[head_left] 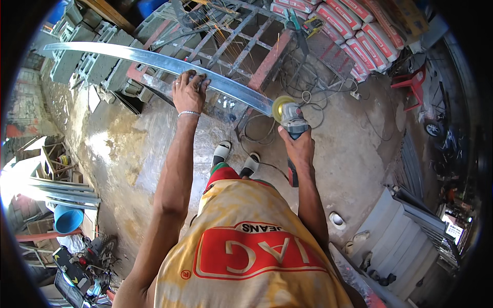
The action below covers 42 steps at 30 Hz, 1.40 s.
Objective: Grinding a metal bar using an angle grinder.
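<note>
A long shiny metal channel (146, 57) lies across a metal-barred work frame (264, 64), its far-left end sticking out over grey blocks. My left hand (188, 95) is closed on the channel's near edge, fingers curled over the top. In my right hand (301, 150) is an angle grinder (294, 116), gripped around its body. The grinder's yellowish disc (280, 107) is at the channel's right end and seems to touch it. Orange sparks streak away over the bars of the frame. My right palm's hold is partly hidden by the wrist.
Grey hollow blocks (72, 57) stand at the far left. Red-and-white sacks (367, 43) are piled at the far right, near a red plastic chair (412, 88). Looped cables (308, 95) lie on the floor beside the frame. A blue basin (68, 219) sits at left, steps (393, 238) at lower right.
</note>
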Motion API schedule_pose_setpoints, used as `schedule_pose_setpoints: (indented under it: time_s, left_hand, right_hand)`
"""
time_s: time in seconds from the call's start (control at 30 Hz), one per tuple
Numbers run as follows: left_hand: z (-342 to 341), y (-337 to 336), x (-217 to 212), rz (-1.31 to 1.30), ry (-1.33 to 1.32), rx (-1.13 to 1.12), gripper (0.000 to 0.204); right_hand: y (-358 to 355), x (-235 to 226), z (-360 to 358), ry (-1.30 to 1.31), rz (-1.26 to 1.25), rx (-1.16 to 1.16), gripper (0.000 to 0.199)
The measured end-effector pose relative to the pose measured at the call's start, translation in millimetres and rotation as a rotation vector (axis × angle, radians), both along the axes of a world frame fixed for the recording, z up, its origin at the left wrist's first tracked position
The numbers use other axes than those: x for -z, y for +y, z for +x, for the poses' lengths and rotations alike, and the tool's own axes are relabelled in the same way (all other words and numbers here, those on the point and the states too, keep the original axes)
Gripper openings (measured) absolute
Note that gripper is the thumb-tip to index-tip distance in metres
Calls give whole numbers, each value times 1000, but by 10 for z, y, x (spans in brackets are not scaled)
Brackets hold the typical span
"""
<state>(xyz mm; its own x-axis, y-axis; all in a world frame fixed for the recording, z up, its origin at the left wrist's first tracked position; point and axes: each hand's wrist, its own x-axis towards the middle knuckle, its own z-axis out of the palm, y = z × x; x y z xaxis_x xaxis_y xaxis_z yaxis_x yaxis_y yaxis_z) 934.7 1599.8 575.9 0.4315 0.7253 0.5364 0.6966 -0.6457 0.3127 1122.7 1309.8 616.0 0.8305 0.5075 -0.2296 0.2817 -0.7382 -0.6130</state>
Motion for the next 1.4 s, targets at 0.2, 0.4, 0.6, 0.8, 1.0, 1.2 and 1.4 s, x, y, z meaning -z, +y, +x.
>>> schedule_pose_setpoints:
  time_s: [0.2, 0.4, 0.6, 0.8, 1.0, 1.2, 1.4]
  left_hand:
    - [-21, 24, -14, -108, 32, 6, 26]
    - [-18, 28, -27, -37, 62, -4, 25]
    - [-14, 40, -6, -35, 64, -11, 24]
    - [-25, 28, -14, -50, 60, -10, 24]
    - [-21, 29, -6, -63, 69, -13, 24]
    - [-20, 25, -2, -31, 68, -11, 24]
    - [-27, 19, 8, -62, 70, -20, 24]
  right_hand:
    - [-25, 40, 11, -18, 34, -30, 82]
    - [-6, 28, -38, -21, -14, -32, 82]
    - [9, 91, 7, -52, 53, 11, 82]
    - [34, 60, -58, -28, -7, 13, 83]
    - [51, 1, -64, -50, -44, -14, 84]
    - [-4, 73, -59, -53, 14, 18, 84]
    - [-6, 107, -95, -65, 27, 50, 85]
